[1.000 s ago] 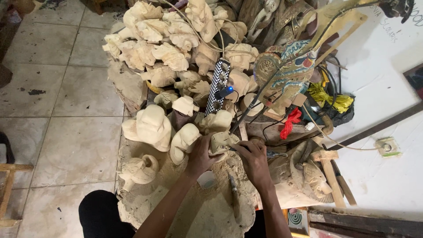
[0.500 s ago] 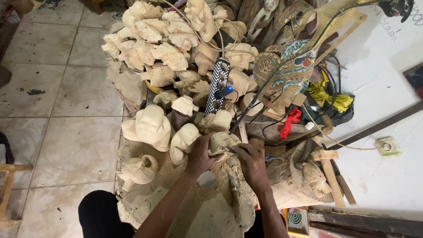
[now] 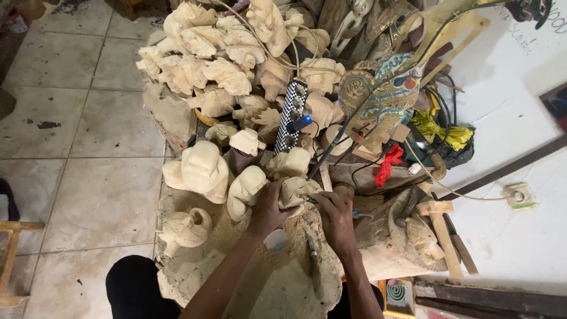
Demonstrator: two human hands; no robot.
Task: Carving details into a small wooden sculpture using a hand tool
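Observation:
My left hand [image 3: 267, 208] grips a small pale wooden carving [image 3: 297, 190] and steadies it on a sawdust-covered work block [image 3: 254, 277]. My right hand [image 3: 335, 214] is closed around a thin carving tool whose tip meets the carving; most of the tool is hidden in my fist. Another dark-handled chisel [image 3: 310, 247] lies on the sawdust just under my right wrist. Both forearms reach in from the bottom of the head view.
Unpainted carved figures [image 3: 201, 171] crowd the block to the left, and a big heap of them [image 3: 224, 65] lies beyond. A checkered power strip [image 3: 293, 116] with cables, a painted carving [image 3: 384, 97], a red rag [image 3: 388, 165] and wood scraps sit to the right. Tiled floor [image 3: 82, 136] lies at left.
My right hand has shifted slightly up and left toward the carving; the left hand keeps its grip on it. Nothing else has moved.

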